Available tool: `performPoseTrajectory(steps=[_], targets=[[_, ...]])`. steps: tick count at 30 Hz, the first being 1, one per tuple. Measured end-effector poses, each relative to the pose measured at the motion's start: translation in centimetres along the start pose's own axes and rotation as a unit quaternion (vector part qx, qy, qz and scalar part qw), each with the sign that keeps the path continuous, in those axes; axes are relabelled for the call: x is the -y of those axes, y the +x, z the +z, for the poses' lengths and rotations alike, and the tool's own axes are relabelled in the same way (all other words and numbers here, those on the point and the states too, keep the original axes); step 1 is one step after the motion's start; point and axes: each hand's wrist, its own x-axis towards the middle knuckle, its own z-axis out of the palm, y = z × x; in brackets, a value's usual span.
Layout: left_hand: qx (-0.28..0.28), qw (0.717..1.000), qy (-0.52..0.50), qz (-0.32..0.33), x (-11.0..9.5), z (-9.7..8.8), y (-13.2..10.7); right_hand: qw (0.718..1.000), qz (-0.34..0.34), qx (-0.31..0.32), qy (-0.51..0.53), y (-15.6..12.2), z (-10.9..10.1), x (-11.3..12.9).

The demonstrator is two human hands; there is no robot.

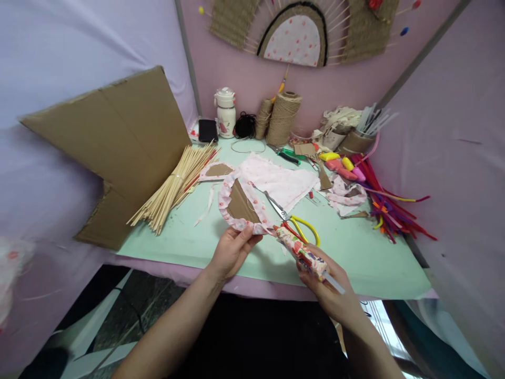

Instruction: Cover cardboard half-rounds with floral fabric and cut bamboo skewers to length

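Observation:
My left hand (235, 250) pinches the lower edge of a half-round cardboard piece (241, 202), whose rim is wrapped in pink-flowered white fabric. In my right hand (331, 287) is a patterned hot glue gun (302, 250) with a clear glue stick poking out of its back end. Its nozzle points at the piece's lower right corner; whether it touches cannot be made out. Just behind the glue gun lie scissors (302, 227) with yellow and red handles. A flowered fabric sheet (282, 179) is spread beyond the piece, beside a second fabric-edged cardboard shape (218, 170).
A bundle of wooden sticks (175, 187) and a large cardboard sheet (118, 152) stand at left. At the back are a white bottle (226, 116), twine spools (284, 118) and green-handled pliers (290, 155). Colourful pipe cleaners (389, 205) and fabric scraps (347, 195) lie at right.

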Motion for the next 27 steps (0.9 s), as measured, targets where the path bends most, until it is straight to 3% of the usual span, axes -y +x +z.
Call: performPoseTrajectory(steps=[11,27], targets=[[0.011,0.999,0.013,0.028,0.39,-0.30,-0.01,0.999,-0.034,0.021,-0.034,0.32,-0.02,0.48],[-0.007,0.999,0.032,0.015,0.49,-0.21,-0.18,0.998,-0.050,0.017,-0.026,0.56,0.71,0.16]])
